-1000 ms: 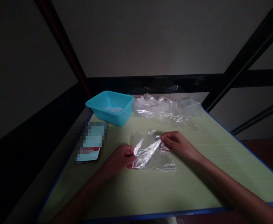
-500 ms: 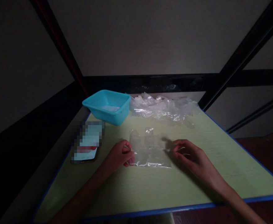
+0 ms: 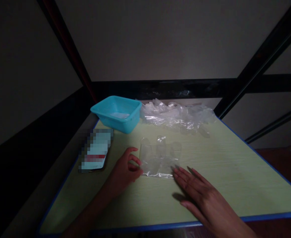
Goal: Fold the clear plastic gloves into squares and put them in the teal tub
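A clear plastic glove (image 3: pixel 159 157) lies flat on the pale green table (image 3: pixel 224 158), its fingers pointing away from me. My left hand (image 3: pixel 124 170) rests at the glove's lower left corner, fingers curled, thumb and fingertips pinching its edge. My right hand (image 3: pixel 201 191) lies flat with the fingers stretched out, their tips at the glove's lower right corner, holding nothing.
A heap of clear plastic gloves (image 3: pixel 177 115) sits at the table's far edge. A turquoise plastic tub (image 3: pixel 117 113) stands at the back left with something pale inside. A phone (image 3: pixel 95 150) lies by the left edge. Dark metal frame bars run behind.
My right hand let go of the glove, drew back towards me and flattened out at its corner. The glove now lies spread flat. My left hand stayed at the left edge.
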A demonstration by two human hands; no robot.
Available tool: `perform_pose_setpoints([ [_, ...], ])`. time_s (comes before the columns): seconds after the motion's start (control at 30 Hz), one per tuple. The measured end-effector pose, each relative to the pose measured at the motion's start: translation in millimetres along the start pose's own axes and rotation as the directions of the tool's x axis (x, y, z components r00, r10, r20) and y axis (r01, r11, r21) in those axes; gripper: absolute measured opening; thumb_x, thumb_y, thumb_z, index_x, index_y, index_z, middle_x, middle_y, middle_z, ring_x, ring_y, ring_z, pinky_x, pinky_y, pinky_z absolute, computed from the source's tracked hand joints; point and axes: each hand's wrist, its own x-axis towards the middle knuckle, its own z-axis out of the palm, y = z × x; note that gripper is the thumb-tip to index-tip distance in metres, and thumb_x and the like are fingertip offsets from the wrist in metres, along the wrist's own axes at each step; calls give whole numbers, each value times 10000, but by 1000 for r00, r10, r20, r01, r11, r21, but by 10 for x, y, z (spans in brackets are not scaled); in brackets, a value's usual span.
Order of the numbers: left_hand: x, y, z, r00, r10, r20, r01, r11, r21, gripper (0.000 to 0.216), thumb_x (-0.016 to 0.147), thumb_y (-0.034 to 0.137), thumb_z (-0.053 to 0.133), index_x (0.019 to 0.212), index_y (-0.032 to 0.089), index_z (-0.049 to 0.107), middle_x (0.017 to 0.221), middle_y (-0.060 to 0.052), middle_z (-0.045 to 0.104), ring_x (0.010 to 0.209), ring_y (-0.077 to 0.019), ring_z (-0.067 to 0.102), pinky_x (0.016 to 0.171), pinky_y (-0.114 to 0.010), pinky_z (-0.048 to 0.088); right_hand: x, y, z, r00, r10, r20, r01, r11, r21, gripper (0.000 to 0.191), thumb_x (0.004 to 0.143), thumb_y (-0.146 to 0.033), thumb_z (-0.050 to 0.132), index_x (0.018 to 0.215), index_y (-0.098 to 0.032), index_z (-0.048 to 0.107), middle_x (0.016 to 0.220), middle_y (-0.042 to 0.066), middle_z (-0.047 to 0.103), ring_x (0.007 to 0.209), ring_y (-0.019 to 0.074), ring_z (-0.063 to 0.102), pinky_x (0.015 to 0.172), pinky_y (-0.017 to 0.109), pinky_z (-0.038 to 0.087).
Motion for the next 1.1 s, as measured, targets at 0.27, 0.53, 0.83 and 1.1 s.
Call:
perform_pose_setpoints([
  [0.27,28,-66,-13,999,40,-19,-39,998,44,583,533,106,584,1075,198,389,768,74,484,497,-63,547,419,-153,369,-49,11,39,999,14,32,-12,997,-73,550,880,-304,486,1374,-137,312,1349,102,427,1215,246,447,971,471,424],
  [0.53,30,-52,-38,997,77,27,-81,979,186,722,592,80,549,1270,199,328,866,36,494,501,-56,541,458,-184,420,-66,26,34,999,14,43,-11,997,-78,568,890,-302,464,1402,-167,257,1358,82,425,1231,228,431,983,444,423],
  [0.83,41,-10,172,755,624,201,-538,414,734,437,818,137,409,1255,150,432,1269,-119,511,1195,-226,465,990,-393,414,348,44,-34,993,110,-46,-115,986,-121,465,898,-252,403,1333,-88,413,1345,150,450,1235,254,434,1014,473,380],
  [1.1,258,-145,359,731,530,429,-570,129,812,519,858,217,380,1332,9,347,1428,-181,322,1333,-256,273,1086,-396,287,750,56,208,986,145,78,-134,981,-139,507,910,-258,349,1343,7,363,1397,191,337,1298,262,318,1051,423,330],
])
